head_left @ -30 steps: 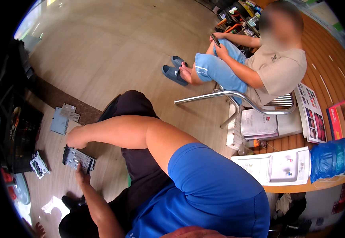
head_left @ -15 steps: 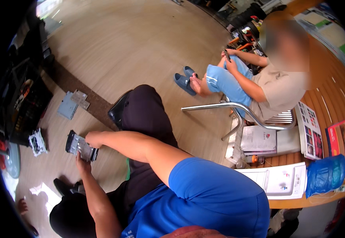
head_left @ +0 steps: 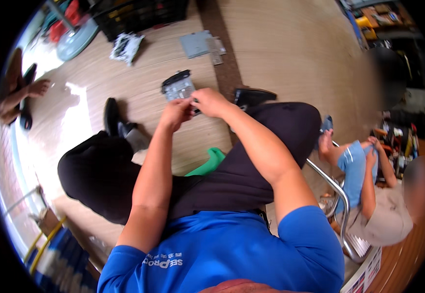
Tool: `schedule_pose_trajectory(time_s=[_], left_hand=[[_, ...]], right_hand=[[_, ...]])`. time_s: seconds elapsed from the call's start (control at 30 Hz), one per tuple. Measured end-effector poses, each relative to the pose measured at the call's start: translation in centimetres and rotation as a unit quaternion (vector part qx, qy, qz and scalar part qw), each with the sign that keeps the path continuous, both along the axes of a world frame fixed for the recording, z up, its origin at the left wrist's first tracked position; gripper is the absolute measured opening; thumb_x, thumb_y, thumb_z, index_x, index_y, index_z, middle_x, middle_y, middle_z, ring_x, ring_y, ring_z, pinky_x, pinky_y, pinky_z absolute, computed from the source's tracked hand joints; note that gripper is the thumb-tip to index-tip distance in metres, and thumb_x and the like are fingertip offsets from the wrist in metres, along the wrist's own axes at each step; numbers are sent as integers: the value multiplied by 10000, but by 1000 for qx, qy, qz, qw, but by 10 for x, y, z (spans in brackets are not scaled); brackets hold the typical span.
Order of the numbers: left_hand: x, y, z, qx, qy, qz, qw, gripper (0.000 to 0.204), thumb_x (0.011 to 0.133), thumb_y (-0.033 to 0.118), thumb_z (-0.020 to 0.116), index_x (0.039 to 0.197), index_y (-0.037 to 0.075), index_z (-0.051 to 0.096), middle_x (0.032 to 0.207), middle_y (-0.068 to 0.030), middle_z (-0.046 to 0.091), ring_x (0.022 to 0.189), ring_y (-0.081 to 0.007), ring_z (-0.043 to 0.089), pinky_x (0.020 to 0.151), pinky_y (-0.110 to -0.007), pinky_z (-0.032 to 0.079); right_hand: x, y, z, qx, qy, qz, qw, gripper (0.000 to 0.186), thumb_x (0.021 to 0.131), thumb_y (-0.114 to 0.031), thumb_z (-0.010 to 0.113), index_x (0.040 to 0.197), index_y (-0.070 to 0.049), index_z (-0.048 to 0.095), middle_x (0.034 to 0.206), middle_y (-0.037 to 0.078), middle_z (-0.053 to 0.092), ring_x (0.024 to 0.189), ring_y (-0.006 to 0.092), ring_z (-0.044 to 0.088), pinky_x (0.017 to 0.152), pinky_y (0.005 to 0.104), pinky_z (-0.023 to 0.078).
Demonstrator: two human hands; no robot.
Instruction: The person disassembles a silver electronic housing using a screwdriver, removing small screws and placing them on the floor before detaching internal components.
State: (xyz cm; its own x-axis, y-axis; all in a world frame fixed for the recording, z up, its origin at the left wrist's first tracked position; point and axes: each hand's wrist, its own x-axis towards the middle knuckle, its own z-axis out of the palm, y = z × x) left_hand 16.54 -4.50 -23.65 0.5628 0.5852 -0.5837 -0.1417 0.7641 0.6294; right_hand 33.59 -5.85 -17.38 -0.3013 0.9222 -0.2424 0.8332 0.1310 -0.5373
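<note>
View has swung since the earlier frame: the seated person now sits at lower right, and both hands have met at upper centre. One grey metal device (head_left: 178, 88) lies just above left hand (head_left: 176, 113) and right hand (head_left: 209, 101), both pinching its lower edge. Two grey panels (head_left: 200, 44) lie on the floor beyond.

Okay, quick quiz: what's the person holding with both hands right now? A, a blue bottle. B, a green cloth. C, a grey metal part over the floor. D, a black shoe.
C: both the left hand and the right hand meet on the grey metal part, held above the wooden floor.
</note>
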Motion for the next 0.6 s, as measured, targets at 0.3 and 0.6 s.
schedule_pose_trajectory(time_s=[0.3, 0.6], left_hand=[[-13, -15, -18, -86, -23, -62, 994, 174, 959, 240, 570, 894, 79, 585, 774, -14, 597, 676, -135, 593, 598, -290, 507], [-16, -10, -21, -107, -76, -37, 991, 144, 955, 243, 549, 910, 113, 590, 792, -15, 612, 712, -152, 616, 599, -323, 509]], right_hand=[[2, -19, -17, -68, 68, -41, 995, 179, 852, -188, 639, 937, -30, 641, 880, 216, 658, 846, 382, 630, 734, 416, 497], [-2, -10, -15, -69, 86, -51, 993, 157, 836, -175, 645, 919, -43, 655, 858, 211, 664, 849, 380, 635, 753, 438, 502]])
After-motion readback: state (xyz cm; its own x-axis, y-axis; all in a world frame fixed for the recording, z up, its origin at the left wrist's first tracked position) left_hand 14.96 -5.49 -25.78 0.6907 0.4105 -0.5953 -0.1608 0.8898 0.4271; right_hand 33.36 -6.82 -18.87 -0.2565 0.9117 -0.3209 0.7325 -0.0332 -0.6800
